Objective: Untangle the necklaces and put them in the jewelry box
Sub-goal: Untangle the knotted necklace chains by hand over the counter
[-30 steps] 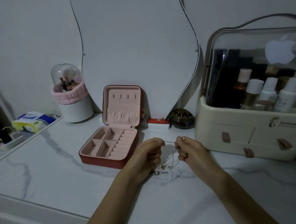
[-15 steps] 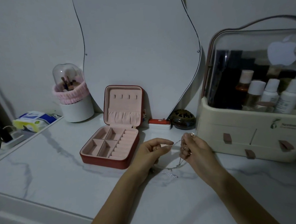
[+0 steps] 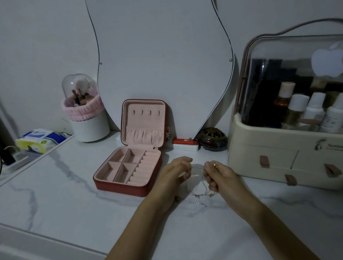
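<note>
White marble-look vanity top [image 3: 47,206], dim light. Tangled necklaces [image 3: 201,191]: loose ends trail on top, upper strand stretched between hands. Left hand [image 3: 176,172], right hand [image 3: 217,173] each pinch fine chain. Risk: hard pull cinches knot or snaps link. Open jewelry box [image 3: 117,183] behind-left, compartments bare.
</note>
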